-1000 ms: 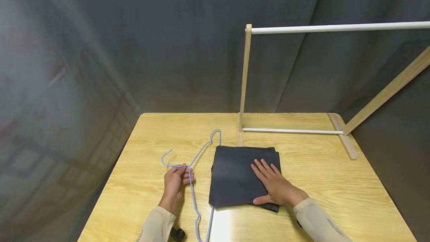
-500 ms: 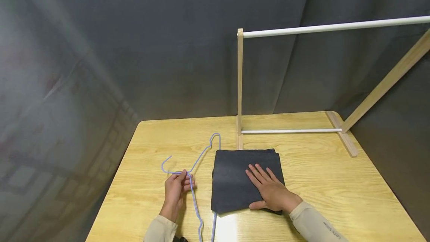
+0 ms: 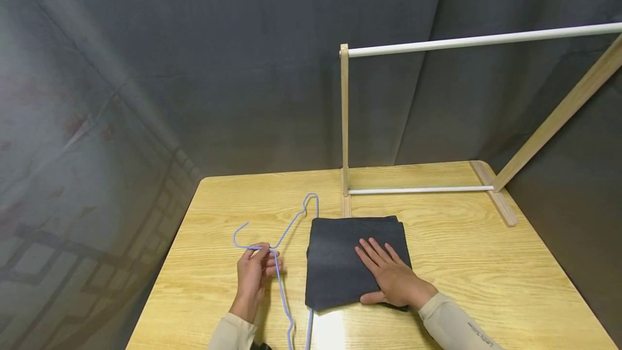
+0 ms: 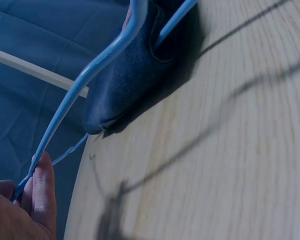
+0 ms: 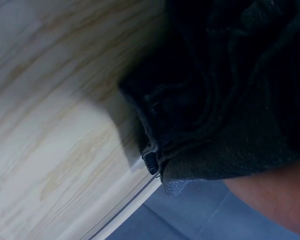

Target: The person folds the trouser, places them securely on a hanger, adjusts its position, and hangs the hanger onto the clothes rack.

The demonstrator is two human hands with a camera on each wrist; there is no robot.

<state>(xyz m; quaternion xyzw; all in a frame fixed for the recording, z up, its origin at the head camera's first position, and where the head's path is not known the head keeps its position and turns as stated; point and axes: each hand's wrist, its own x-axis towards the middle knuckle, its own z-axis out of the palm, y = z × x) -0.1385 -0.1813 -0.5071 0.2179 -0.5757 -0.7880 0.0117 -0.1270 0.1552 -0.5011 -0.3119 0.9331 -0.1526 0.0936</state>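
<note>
My left hand (image 3: 254,277) pinches a thin blue wire hanger (image 3: 279,280) at the neck, just below its hook, which points left. The hanger lies sideways. My right hand (image 3: 393,277) rests flat, fingers spread, on a folded dark denim garment (image 3: 332,263), probably jeans. The garment covers part of the hanger's long bar in the head view. In the left wrist view, the hanger (image 4: 72,94) runs past the garment (image 4: 127,87), and its bar enters a fold there. Layered cloth edges of the garment (image 5: 225,150) fill much of the right wrist view, beside my right hand (image 5: 280,200).
A rack stands behind the garment at the back right, with a wooden post (image 3: 345,118), a white top rail (image 3: 466,42) and a low white rail (image 3: 418,190). Grey curtains (image 3: 243,80) surround the wooden table (image 3: 486,274).
The head view has shifted slightly. My right hand has moved a little left on the garment, still flat. My left hand keeps its pinch and has risen slightly in the last half second.
</note>
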